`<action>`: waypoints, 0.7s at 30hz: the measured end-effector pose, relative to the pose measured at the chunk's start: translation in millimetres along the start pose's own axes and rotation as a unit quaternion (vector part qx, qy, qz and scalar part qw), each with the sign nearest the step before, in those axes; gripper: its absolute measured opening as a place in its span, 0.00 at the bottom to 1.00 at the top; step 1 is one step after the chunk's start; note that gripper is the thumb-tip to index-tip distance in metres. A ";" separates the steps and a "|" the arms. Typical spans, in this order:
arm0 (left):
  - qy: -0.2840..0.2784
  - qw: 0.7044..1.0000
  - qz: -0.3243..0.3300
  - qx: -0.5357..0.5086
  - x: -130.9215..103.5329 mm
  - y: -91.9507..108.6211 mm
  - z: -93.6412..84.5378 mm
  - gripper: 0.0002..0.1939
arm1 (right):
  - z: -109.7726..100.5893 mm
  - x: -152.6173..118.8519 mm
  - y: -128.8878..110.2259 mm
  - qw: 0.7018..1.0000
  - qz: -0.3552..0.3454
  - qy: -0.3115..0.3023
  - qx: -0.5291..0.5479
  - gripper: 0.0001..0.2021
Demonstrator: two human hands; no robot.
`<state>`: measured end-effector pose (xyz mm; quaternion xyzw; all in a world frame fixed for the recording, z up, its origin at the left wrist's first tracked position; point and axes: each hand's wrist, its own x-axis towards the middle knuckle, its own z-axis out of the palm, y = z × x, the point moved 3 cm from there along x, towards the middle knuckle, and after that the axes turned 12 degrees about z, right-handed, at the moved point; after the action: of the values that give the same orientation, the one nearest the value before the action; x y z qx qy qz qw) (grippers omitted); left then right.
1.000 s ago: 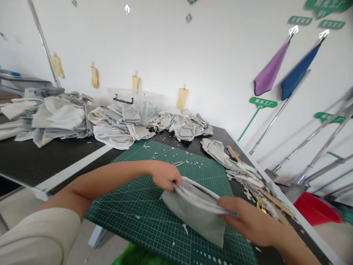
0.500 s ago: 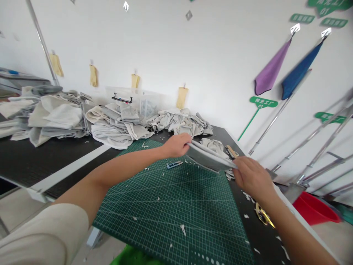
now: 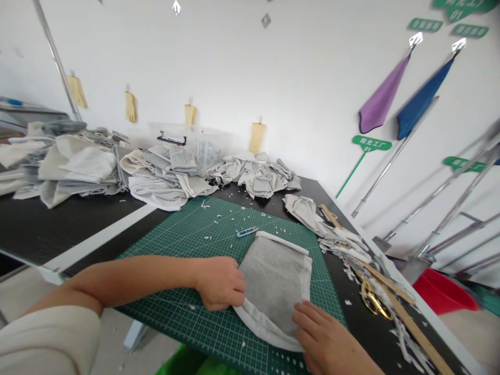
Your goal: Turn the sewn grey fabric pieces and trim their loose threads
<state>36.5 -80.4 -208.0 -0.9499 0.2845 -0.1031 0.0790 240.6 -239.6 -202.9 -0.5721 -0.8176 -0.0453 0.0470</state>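
A grey cloth piece with pale folded edges [image 3: 273, 281] lies flat on the green cutting mat [image 3: 172, 307]. At its lower left corner my left hand [image 3: 222, 284] is closed on the pale edge. My right hand [image 3: 318, 333] rests over the lower right corner, its fingers pressed together on the cloth; the thumb side is partly hidden. Just beyond the cloth's upper left corner, blue thread snips [image 3: 247, 232] lie on the mat among small white scraps.
Heaps of grey and white cloth [image 3: 86, 166] line the back left, with a clear plastic box [image 3: 211, 146] behind. At the right lie gold-handled scissors [image 3: 373, 299], wooden strips [image 3: 417, 333] and fabric scraps. A red bucket [image 3: 443, 294] stands beyond the table's right edge.
The cloth, held up edge-on above the mat before, now lies flat and nearer to me. Both hands have moved down and closer, now at its near corners.
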 end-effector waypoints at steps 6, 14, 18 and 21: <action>0.032 0.991 -0.024 -0.129 -1.5 -4.6 2.6 0.17 | -27.2 3.6 -1.4 0.991 -0.030 -0.065 0.111 0.13; 0.108 0.980 -0.160 -0.046 18.5 -48.8 6.4 0.08 | 9.0 51.7 108.5 0.971 0.186 0.132 0.065 0.16; 0.083 0.983 -0.164 -0.004 33.2 -52.3 22.7 0.12 | 38.7 77.5 138.8 0.968 0.227 0.106 0.000 0.17; 0.073 0.987 -0.143 -0.021 37.6 -48.9 37.8 0.17 | 43.7 87.4 134.6 0.968 0.237 0.081 -0.006 0.12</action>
<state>102.0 -57.4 -228.7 -0.9722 0.1523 -0.1764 0.0226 336.2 -106.7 -232.2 -0.7440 -0.6522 -0.0837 0.1190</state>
